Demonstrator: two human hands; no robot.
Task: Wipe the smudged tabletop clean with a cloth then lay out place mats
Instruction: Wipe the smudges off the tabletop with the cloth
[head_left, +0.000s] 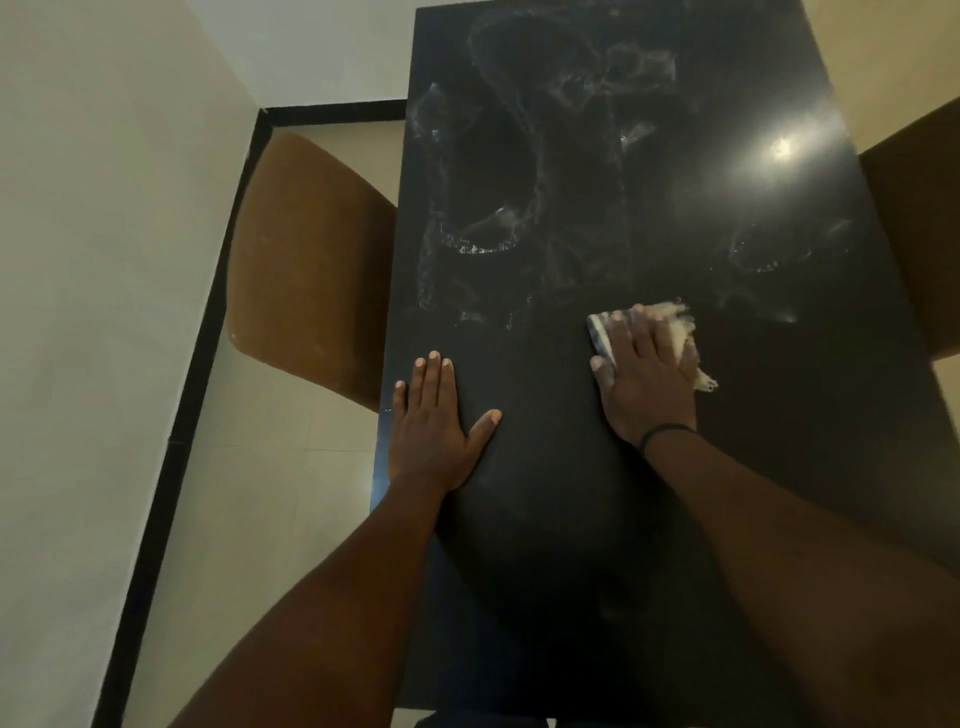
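Observation:
A glossy black tabletop (545, 519) fills the middle of the view. White smudges (493, 218) swirl over its far half, and the near half looks dark and plain. My right hand (647, 379) lies flat on a pale, frayed cloth (680, 325), pressing it onto the table just below the smudged area. Most of the cloth is hidden under the palm. My left hand (434, 421) rests flat on the table near its left edge, fingers spread, holding nothing. No place mats are in view.
A brown chair (306, 260) stands at the table's left side and another brown chair (914, 218) at the right. A lamp reflects brightly on the tabletop (779, 148). Pale tiled floor and a wall with a black skirting (171, 441) lie to the left.

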